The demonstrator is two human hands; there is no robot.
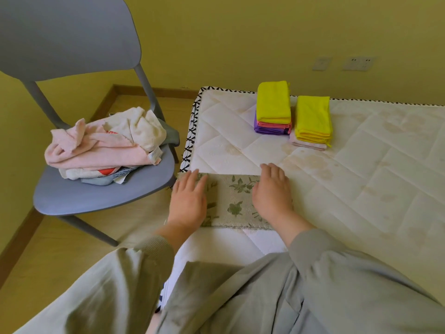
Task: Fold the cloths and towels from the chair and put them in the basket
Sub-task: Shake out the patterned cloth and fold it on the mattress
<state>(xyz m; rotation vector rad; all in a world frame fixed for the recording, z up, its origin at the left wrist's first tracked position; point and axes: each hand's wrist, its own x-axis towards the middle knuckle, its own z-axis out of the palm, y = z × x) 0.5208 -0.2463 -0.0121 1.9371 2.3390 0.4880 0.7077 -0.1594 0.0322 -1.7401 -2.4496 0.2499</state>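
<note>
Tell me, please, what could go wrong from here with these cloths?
1. The towel lies at the mattress edge under the left hand and right hand; it could slide off.
2. The pile on the chair is loose; pulling one piece may drag others down.
3. The taller stack could topple when lifted.
</note>
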